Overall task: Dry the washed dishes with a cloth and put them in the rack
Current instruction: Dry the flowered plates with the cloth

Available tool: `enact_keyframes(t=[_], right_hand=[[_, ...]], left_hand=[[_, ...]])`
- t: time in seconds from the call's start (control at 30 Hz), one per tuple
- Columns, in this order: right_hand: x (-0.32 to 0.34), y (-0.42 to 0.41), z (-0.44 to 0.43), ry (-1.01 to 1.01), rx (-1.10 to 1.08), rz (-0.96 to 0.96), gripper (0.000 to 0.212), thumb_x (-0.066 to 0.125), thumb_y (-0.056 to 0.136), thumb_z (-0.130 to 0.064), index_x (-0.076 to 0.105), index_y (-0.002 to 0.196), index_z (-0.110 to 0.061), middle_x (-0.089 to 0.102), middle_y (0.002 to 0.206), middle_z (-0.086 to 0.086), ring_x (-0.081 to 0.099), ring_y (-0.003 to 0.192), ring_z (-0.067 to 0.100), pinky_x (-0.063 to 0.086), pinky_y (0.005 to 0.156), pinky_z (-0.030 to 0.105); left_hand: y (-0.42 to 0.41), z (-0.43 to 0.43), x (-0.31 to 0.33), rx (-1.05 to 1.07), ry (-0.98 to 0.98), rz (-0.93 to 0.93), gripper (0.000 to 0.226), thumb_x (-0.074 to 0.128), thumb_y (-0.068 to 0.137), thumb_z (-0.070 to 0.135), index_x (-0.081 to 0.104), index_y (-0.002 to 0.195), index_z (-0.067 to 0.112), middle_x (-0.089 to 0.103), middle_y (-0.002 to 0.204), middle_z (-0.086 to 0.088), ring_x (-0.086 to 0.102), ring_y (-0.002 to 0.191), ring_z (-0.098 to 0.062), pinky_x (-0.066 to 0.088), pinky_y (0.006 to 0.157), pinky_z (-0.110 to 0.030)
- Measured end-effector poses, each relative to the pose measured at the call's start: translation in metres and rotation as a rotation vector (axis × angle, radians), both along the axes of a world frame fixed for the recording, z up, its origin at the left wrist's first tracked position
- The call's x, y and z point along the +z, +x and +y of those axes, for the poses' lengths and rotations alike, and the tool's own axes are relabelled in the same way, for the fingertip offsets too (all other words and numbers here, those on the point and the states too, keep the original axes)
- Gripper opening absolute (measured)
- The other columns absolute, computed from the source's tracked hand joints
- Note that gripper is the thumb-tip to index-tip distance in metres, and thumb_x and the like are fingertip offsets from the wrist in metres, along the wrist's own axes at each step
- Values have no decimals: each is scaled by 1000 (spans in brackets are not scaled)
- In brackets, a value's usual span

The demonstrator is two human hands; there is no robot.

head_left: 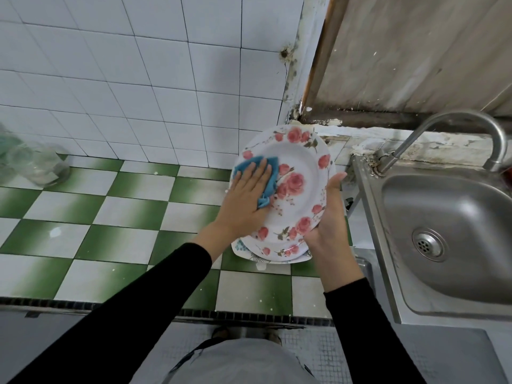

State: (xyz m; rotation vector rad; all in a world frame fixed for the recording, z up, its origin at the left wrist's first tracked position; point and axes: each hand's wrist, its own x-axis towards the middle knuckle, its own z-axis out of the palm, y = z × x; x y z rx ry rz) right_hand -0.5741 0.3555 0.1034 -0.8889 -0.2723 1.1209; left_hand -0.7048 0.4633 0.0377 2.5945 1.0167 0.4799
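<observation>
A white plate with pink roses is tilted up above the green and white tiled counter. My right hand grips its right rim, thumb on the front. My left hand lies flat with straight fingers and presses a blue cloth against the plate's left inner face. Under the held plate lies a stack of more plates on the counter, mostly hidden. No rack is in view.
A steel sink with a curved tap stands at the right. Glass jars sit at the far left against the white tiled wall. The counter's front edge runs along the bottom.
</observation>
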Motion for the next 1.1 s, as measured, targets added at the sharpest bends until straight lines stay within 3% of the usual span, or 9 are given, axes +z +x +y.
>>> enact_keyframes(t=[0.2, 0.3, 0.43, 0.53, 0.6, 0.7, 0.83, 0.97, 1.1], right_hand=[[-3, 17, 1, -52, -90, -48, 104, 74, 62, -78, 51, 144, -19, 61, 139, 12, 58, 126, 38, 41, 108, 63], [-2, 15, 3, -93, -109, -98, 106, 74, 58, -81, 53, 142, -20, 63, 136, 8, 62, 123, 33, 44, 108, 57], [2, 0, 0, -154, -113, -101, 119, 73, 46, -85, 53, 141, -16, 63, 135, 11, 66, 118, 28, 52, 102, 50], [5, -7, -2, -74, -82, -110, 102, 64, 61, -80, 56, 139, -15, 66, 130, 9, 64, 121, 26, 49, 107, 48], [6, -13, -2, 3, 8, -90, 82, 48, 76, -72, 56, 137, -17, 65, 132, 12, 61, 124, 29, 43, 111, 51], [5, -20, -3, 6, 76, -64, 78, 42, 81, -67, 54, 138, -17, 62, 137, 16, 59, 128, 31, 41, 113, 52], [10, -18, -1, 13, 42, -46, 82, 52, 79, -68, 51, 142, -16, 60, 139, 14, 57, 130, 30, 42, 113, 49], [10, -12, 0, 6, 51, -35, 81, 41, 84, -65, 46, 147, -15, 61, 139, 12, 58, 129, 28, 45, 111, 45], [5, -15, -2, -24, 106, -111, 78, 38, 85, -67, 50, 143, -16, 60, 139, 14, 56, 130, 30, 40, 114, 51]], left_hand=[[-7, -45, 7, -238, -372, 30, 61, 37, 104, 40, 10, 156, 23, 2, 163, 9, -5, 149, -8, -2, 123, -31], [4, -70, 25, -310, -461, -138, 61, 34, 103, 43, 12, 157, 25, 9, 164, 9, 3, 150, -5, 8, 124, -35], [19, -82, 51, -348, -585, -418, 60, 42, 103, 28, 14, 156, 23, 13, 163, 10, 8, 149, -4, 13, 123, -36], [29, -71, 64, -331, -642, -435, 62, 41, 103, 28, 9, 157, 23, 9, 164, -5, 6, 151, -21, 12, 122, -46], [36, -50, 69, -263, -454, -362, 63, 35, 104, 32, 4, 157, 17, -6, 163, -11, -8, 150, -26, 0, 122, -48], [40, -18, 74, -165, -234, -346, 66, 34, 102, 33, -2, 155, 14, -18, 161, -1, -21, 146, -12, -13, 120, -32], [40, -35, 73, -243, -244, -373, 63, 38, 103, 22, 3, 155, 15, -11, 163, 1, -16, 148, -10, -10, 122, -31], [33, -39, 65, -348, -218, -339, 65, 41, 102, 20, 6, 156, 13, -8, 164, -1, -13, 150, -14, -4, 123, -39], [34, -14, 65, -155, -186, -379, 66, 35, 103, 33, 2, 155, 12, -12, 162, 0, -18, 149, -17, -10, 121, -33]])
